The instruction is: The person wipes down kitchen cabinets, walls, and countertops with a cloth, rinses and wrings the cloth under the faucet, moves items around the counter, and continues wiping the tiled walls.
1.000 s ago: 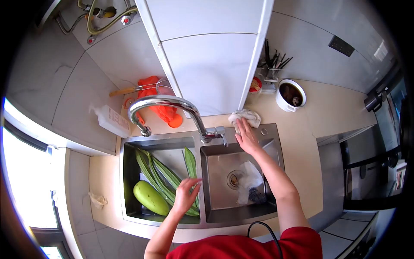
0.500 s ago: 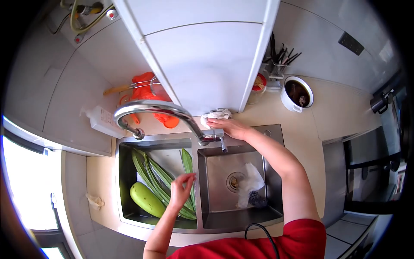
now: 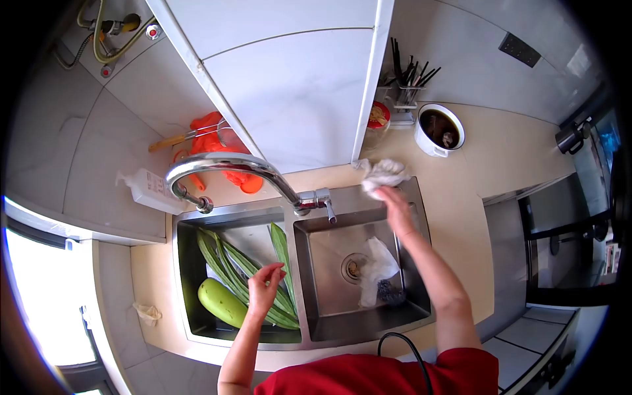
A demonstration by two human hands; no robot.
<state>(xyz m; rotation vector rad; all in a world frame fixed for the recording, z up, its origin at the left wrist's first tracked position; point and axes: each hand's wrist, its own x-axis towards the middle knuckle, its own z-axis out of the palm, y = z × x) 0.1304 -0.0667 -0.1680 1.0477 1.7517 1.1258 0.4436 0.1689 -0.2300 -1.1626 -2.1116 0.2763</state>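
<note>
My right hand (image 3: 395, 209) grips a white cloth (image 3: 385, 176) at the back edge of the right sink basin (image 3: 329, 263); hand and cloth are a little blurred. Over the left basin my left hand (image 3: 264, 284) hovers with its fingers drawn together, and whether anything small is between them is hidden. Below it lie long ridged green gourds (image 3: 227, 263) and a thick light-green gourd (image 3: 222, 302). A crumpled clear plastic bag (image 3: 378, 260) and a dark mesh scrubber (image 3: 390, 292) rest in the right basin beside the drain (image 3: 353, 268).
The chrome faucet (image 3: 243, 164) arches over the left basin. Behind it are a white bottle (image 3: 155, 191), an orange-red bag (image 3: 207, 135) and a wooden-handled strainer (image 3: 172, 141). A white pot (image 3: 440, 130) of dark liquid, a red-lidded jar (image 3: 377, 120) and a utensil holder (image 3: 408, 97) stand back right.
My right hand first moved left with the cloth to behind the faucet, then came back right with it, lifting it partly. My left hand shifted slightly left. The view moved a little.
</note>
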